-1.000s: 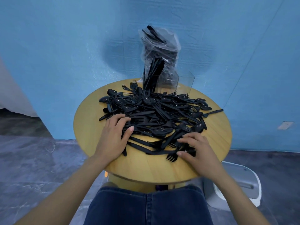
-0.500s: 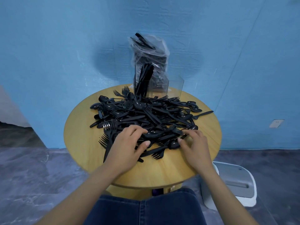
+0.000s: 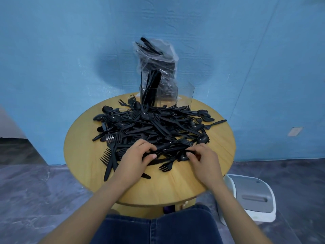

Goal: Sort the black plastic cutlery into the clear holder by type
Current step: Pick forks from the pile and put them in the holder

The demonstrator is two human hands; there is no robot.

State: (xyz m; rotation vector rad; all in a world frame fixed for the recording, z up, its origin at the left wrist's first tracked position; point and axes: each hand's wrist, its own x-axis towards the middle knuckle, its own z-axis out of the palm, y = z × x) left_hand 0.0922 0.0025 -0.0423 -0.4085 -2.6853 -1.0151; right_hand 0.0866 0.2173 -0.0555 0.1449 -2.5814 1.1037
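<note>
Now, change: we have drawn both hands together at the pile's (image 3: pixel 151 127) near edge.
Left hand (image 3: pixel 135 160): grips cutlery.
Right hand (image 3: pixel 204 160): pinches a spoon (image 3: pixel 182 154).
Holder (image 3: pixel 158 92): beyond both hands, barely filled; sorting stays early.

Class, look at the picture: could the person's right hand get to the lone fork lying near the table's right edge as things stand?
Probably yes. The right hand is on the pile's near edge, and the lone fork lies exposed with nothing over it.

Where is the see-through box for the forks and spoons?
In the head view, the clear holder stands at the far edge of the round table, behind the cutlery pile and just in front of a plastic bag.
</note>
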